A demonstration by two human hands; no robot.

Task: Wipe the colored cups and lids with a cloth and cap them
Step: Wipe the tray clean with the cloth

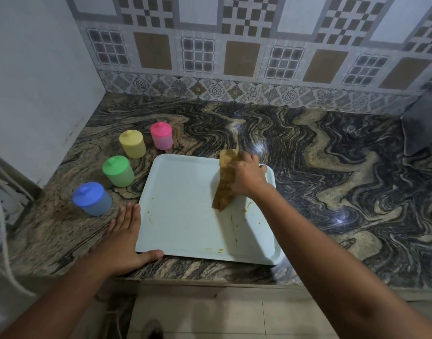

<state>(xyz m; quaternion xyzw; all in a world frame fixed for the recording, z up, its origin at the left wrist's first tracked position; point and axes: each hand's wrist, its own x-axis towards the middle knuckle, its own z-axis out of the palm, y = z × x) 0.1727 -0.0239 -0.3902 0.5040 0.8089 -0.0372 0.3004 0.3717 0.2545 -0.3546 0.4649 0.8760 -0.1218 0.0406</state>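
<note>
Several capped cups stand in a curved row on the marble counter, left of a white tray: a blue cup, a green cup, a yellow cup and a pink cup, each with its lid on. My right hand holds a brown cloth against the tray's upper right part. My left hand lies flat on the counter at the tray's left edge, fingers straight, thumb along the tray's front corner. The tray shows yellowish smears near its front and right.
The marble counter stretches to the right, where a dark grey object stands at the far edge. A tiled wall rises behind and a plain wall closes the left side. The counter's front edge runs just below the tray.
</note>
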